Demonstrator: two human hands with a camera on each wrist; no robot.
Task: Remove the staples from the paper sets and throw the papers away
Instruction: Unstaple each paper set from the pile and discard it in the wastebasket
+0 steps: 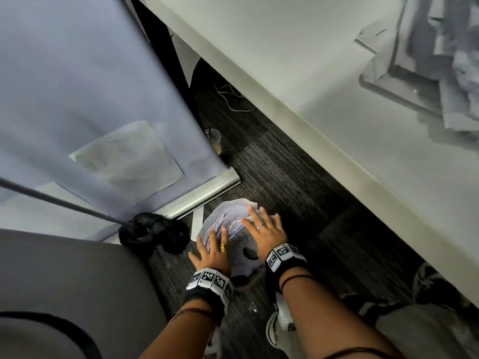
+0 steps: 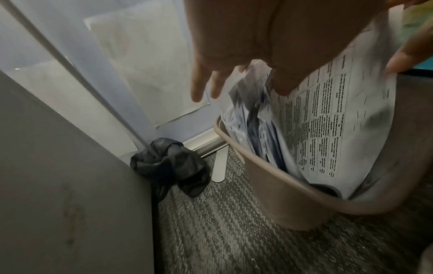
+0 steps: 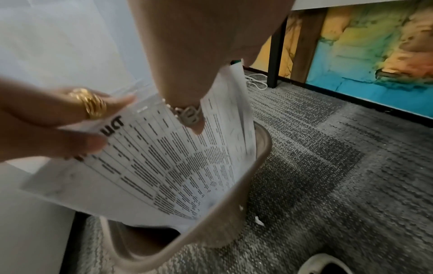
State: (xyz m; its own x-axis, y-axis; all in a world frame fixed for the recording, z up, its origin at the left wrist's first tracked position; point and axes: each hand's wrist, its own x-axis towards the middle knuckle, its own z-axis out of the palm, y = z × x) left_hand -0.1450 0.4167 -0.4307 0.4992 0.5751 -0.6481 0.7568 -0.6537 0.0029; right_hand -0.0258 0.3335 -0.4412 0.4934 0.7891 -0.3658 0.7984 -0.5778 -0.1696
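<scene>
**Beige bin takes the printed sheets**

Beige plastic forms the bin (image 2: 269, 178), which stands on the grey carpet (image 1: 280, 161) between a grey panel on the left and the white desk (image 1: 298, 73) on the right. Printed papers (image 3: 164, 166) stand bowed in its mouth, too tall to drop flat, and that looks like the reason both hands sit on top of them: flat palms can crush the curl downward where a pinch would only lift it.

Seen from the head camera, the left hand (image 1: 211, 251) lies on the near-left part of the stack with fingers spread and straight. Its gold ring (image 3: 90, 103) shows in the right wrist view, where a fingertip touches the sheet's upper edge, and I cannot see any finger curled round the paper.

Over the far-right part, the right hand (image 1: 264, 226) is likewise splayed, fingers fanned and pressing, holding nothing.

So the papers lie under both palms rather than inside any grasp, their lower ends already below the rim, their tops above it. More sheets fill the left of the bin. No staples are discernible.
</scene>
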